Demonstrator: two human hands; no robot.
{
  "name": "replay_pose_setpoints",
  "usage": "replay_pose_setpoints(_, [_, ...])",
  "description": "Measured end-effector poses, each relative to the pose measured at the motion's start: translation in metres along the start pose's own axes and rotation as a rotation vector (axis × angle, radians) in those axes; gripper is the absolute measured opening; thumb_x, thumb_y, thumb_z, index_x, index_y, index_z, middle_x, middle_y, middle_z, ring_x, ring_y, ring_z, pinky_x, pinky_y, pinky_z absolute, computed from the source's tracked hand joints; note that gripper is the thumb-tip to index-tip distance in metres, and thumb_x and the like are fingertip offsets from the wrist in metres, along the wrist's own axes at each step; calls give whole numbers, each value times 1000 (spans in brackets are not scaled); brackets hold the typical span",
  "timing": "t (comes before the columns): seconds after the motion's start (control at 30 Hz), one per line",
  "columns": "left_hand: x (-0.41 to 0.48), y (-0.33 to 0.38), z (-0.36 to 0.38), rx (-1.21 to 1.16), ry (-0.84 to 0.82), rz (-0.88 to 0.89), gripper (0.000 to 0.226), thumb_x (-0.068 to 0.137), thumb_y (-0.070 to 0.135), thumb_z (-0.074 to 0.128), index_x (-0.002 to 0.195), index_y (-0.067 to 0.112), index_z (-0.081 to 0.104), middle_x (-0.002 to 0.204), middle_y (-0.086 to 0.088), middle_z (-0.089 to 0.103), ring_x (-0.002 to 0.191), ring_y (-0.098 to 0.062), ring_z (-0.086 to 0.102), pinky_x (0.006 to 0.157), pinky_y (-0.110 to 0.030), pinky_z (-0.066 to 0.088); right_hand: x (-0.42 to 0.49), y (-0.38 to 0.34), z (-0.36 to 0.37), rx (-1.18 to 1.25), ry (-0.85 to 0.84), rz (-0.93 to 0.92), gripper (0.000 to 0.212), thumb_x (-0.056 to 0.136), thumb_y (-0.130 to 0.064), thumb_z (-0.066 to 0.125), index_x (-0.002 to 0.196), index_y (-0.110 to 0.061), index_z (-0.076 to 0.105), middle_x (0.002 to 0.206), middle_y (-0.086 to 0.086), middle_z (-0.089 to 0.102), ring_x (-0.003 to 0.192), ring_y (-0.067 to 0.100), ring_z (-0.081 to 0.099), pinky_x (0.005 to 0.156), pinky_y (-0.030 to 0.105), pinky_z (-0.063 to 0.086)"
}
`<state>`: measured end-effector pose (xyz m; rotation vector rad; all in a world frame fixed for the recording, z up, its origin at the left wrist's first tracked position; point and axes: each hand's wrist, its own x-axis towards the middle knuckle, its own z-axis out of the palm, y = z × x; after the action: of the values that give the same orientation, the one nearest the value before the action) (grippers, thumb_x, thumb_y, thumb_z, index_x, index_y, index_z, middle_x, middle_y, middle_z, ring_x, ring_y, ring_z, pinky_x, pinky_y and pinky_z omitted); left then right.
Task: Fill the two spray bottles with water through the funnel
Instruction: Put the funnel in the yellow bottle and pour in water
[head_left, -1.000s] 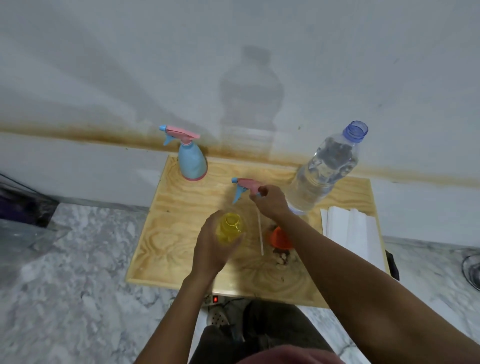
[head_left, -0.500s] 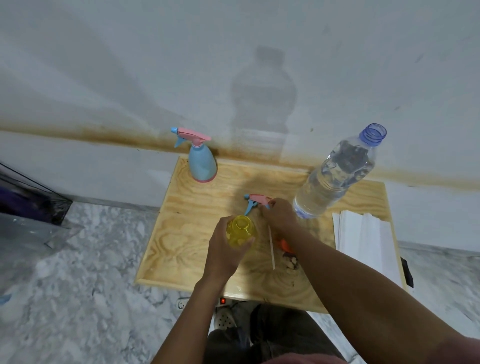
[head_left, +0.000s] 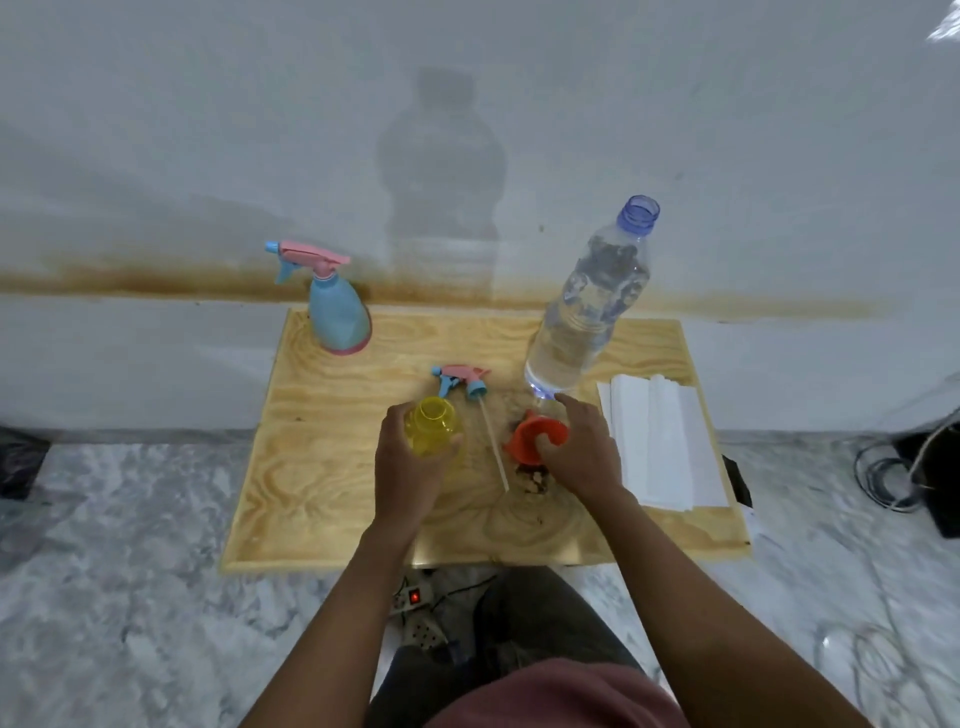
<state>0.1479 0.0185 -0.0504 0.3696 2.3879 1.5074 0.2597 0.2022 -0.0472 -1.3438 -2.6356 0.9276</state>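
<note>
My left hand (head_left: 408, 467) grips an open yellow spray bottle (head_left: 430, 430) standing on the wooden table (head_left: 322, 467). Its pink and blue trigger head (head_left: 460, 379) lies on the table just behind it, its white dip tube (head_left: 493, 449) stretching toward me. My right hand (head_left: 584, 452) rests on the orange funnel (head_left: 535, 440), thumb over the rim and fingers partly apart. A blue spray bottle (head_left: 337, 312) with its trigger head on stands at the back left. A large clear water bottle (head_left: 587, 312), uncapped, stands at the back right.
A stack of white paper sheets (head_left: 660, 447) lies at the table's right. The white wall rises right behind the table. A power strip (head_left: 415, 597) lies on the marble floor under the front edge. Cables (head_left: 893, 478) lie at the far right.
My right hand has put the trigger head down on the table and moved right onto the orange funnel. The left hand still holds the yellow bottle.
</note>
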Motion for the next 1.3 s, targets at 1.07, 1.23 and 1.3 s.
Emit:
replay_pose_setpoints(1.07, [-1,5,-10,71,-39,81,55,79,33,81,124,17,54,119,-2,61,103,-11,52,75,-17,37,-20,-98,-40,402,106,-418,20,95,-15,62,110,-11,74,91,-8,69,75,-6,62,67,8,49])
replay_pose_setpoints(1.23, [0,4,-8,52,-36,71,57,78,36,82,125,18,54,119,-1,61,106,-13,54,77,-18,40,-15,-101,-36,364,72,-411,18,94,-16,62,107,-12,74,89,-6,69,77,2,64,71,17,52])
replay_pose_setpoints(1.3, [0,4,-6,46,-34,74,60,77,38,82,126,18,53,119,-2,62,108,-16,56,82,-24,43,-12,-103,-35,346,68,-409,18,93,-16,63,105,-11,75,90,-2,72,81,10,65,74,24,53])
